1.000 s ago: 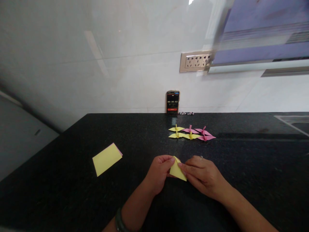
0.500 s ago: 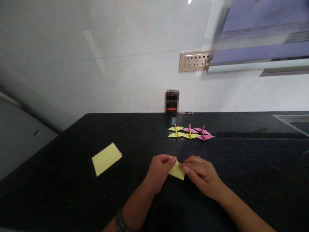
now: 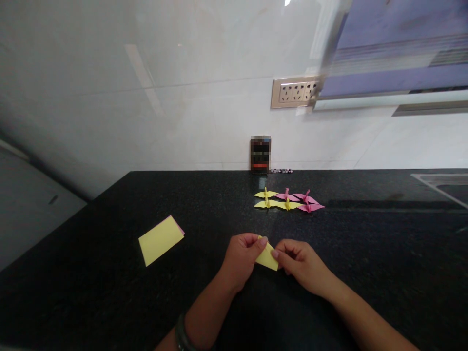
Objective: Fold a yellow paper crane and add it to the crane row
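Note:
A small folded piece of yellow paper (image 3: 267, 257) lies low over the black counter (image 3: 109, 302), pinched from both sides. My left hand (image 3: 242, 259) grips its left end with thumb and fingers curled. My right hand (image 3: 300, 264) is closed on its right edge, fingers tucked in. Beyond my hands, several folded paper cranes (image 3: 287, 201), yellow and pink, stand in two short rows.
A stack of square paper sheets (image 3: 161, 240), yellow on top with pink showing beneath, lies to the left. A phone (image 3: 260, 155) leans against the white tiled wall, beads beside it. A socket strip (image 3: 294, 92) is on the wall. A sink edge (image 3: 444, 185) shows far right.
My right hand has drawn its fingers in from lying flat on the paper to a tight pinch at its right edge. The yellow paper now looks narrower and flatter. My left hand has hardly moved.

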A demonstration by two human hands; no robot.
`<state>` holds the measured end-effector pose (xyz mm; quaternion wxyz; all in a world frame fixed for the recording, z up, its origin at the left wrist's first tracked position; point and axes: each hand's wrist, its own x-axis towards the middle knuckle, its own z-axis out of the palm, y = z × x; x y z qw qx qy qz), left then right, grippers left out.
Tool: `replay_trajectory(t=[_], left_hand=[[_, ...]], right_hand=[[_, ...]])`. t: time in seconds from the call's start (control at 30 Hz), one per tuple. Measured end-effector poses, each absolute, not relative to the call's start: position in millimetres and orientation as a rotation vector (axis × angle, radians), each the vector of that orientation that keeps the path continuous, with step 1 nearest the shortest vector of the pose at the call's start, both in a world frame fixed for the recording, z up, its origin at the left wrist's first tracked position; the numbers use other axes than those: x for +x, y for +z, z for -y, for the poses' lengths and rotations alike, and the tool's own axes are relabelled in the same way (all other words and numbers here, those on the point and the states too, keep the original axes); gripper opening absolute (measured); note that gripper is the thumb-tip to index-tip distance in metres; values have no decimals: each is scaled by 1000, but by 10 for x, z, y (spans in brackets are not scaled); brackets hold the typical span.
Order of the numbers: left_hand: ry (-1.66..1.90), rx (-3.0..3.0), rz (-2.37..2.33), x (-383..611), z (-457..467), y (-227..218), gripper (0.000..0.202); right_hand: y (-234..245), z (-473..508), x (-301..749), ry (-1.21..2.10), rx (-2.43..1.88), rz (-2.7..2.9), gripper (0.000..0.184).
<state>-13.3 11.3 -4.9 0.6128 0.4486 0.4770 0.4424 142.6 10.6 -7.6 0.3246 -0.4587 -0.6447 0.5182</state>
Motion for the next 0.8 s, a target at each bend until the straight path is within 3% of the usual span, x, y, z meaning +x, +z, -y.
replay_trajectory(t=[0.5, 0.8], left_hand=[[1047, 977, -1106, -94, -106, -58, 22], [1006, 909, -1068, -116, -121, -65, 36]], right_hand=[[-96, -100, 1422, 1309, -1207, 1788, 24], [-81, -119, 1447, 1319, -1225, 1781, 25]])
